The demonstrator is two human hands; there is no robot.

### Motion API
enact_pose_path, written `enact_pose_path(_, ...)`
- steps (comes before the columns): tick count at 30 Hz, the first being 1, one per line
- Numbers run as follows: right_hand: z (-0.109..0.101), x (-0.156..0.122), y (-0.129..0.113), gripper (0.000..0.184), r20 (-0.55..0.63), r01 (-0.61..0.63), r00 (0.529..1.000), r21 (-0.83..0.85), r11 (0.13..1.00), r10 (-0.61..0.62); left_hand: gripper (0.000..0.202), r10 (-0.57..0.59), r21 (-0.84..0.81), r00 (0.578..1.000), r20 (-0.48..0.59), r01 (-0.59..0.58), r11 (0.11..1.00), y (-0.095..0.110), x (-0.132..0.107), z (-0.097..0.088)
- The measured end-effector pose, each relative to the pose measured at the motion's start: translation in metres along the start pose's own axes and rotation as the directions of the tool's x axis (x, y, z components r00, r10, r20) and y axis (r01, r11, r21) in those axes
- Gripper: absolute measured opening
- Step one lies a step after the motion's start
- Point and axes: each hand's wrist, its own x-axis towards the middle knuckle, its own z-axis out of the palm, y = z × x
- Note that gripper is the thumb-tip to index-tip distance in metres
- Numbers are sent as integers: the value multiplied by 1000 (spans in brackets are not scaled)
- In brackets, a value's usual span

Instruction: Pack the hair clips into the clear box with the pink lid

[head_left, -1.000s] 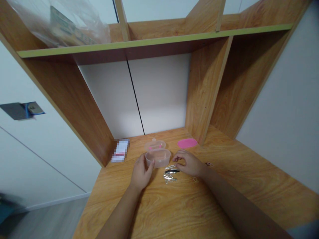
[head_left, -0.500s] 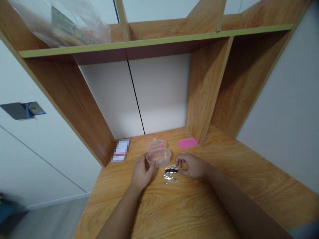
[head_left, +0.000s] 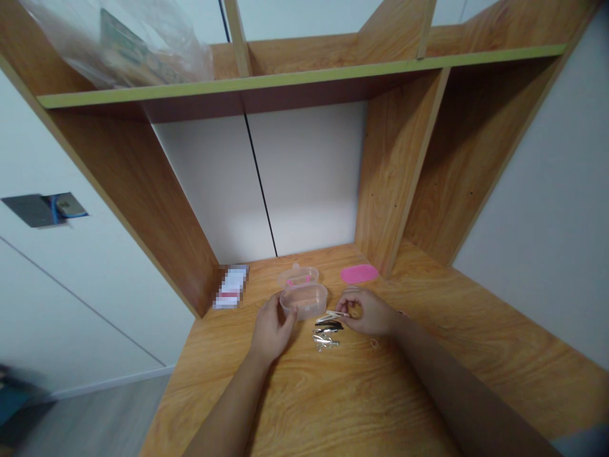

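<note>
A small clear plastic box (head_left: 307,301) stands on the wooden desk (head_left: 428,374). My left hand (head_left: 271,329) cups its left side, thumb against the wall. My right hand (head_left: 368,312) pinches a silver hair clip (head_left: 334,315) just right of the box, lifted slightly off the desk. Below it lie a black clip (head_left: 328,324) and a small heap of silver clips (head_left: 324,341). A second clear box (head_left: 298,277) with pink parts sits right behind the first.
A pink oval lid (head_left: 359,273) lies at the back by the wooden partition (head_left: 390,165). A blurred white packet (head_left: 230,287) rests at the back left. Overhead runs a shelf (head_left: 295,79) with a plastic bag (head_left: 118,44) on it.
My right hand closed its fingers on a silver clip from the pile and lifted it a little toward the box. My left hand stayed on the box.
</note>
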Motion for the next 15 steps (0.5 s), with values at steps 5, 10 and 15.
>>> enact_pose_path(5, 7, 3, 0, 10, -97, 83, 991, -73, 994, -90, 38, 1, 13, 1000, -12, -1, 1000, 0, 0, 0)
enact_pose_path(10, 13, 5, -2, 10, -28, 108, 993, -120, 987, -112, 38, -5, 21, 1000, -17, 5, 1000, 0, 1, 0)
enact_pose_path(15, 16, 7, 0, 15, 35, 132, 991, -170, 977, -128, 36, 0, -20, 1000, -28, 0, 1000, 0, 1, 2)
